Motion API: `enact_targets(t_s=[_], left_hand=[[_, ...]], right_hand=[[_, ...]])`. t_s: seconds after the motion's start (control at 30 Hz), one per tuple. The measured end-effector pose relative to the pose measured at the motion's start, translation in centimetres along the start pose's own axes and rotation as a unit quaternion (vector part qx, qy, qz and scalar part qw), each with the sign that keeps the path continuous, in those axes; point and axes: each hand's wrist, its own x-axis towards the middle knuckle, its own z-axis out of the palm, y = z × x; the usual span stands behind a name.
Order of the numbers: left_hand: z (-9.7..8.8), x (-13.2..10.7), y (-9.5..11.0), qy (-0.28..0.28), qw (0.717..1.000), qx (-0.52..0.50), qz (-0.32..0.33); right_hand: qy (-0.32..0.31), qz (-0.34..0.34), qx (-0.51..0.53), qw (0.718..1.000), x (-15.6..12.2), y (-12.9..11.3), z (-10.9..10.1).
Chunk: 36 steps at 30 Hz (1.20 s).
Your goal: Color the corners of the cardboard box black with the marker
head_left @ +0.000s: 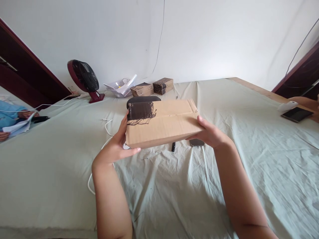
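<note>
I hold a flat brown cardboard box above the cloth-covered table, one hand at each end. A patch near its left top is blacked out with marker. My left hand grips the left end, fingers under the box. My right hand grips the right end, thumb on top. Below the box lie a black marker and a small dark object on the cloth. A dark rounded case shows just behind the box.
A red desk fan, a white tray and two small cardboard boxes stand at the far edge. A white cable runs across the cloth. Another person's hands with paper are at left; a phone lies at right.
</note>
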Motion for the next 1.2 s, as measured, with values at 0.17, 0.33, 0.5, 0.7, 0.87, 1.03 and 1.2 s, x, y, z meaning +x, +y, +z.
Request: enact_targets(t_s=[0.17,0.33,0.5,0.7,0.87,1.03,1.2], left_hand=[[0.5,0.0,0.6,0.015,0.996,0.067,-0.055],[0.3,-0.2,0.0,-0.096,0.989,-0.057,-0.098],[1.2,0.7,-0.6,-0.044,0.991,-0.093,-0.087],[1.6,1.2,0.1,0.026,0.994,-0.082,-0.064],[1.0,0.6,0.4,0.033,0.997,-0.062,-0.017],[0.1,0.2,-0.2,0.063,0.982,-0.176,-0.004],[0.2,0.3,-1.8,0.025,0.969,-0.209,-0.131]], right_hand=[[0.012,-0.004,-0.044,0.999,-0.1,-0.9,0.4],[0.033,-0.080,-0.100,0.991,-0.5,-1.6,0.4],[0.051,-0.112,-0.061,0.990,-0.6,-1.8,0.5],[0.096,-0.123,-0.009,0.988,-0.2,-2.0,1.5],[0.094,-0.079,-0.011,0.992,0.2,-1.8,1.7],[0.128,-0.116,-0.023,0.985,-0.2,-2.3,1.5],[0.123,-0.125,-0.040,0.984,-0.9,-2.7,2.7]])
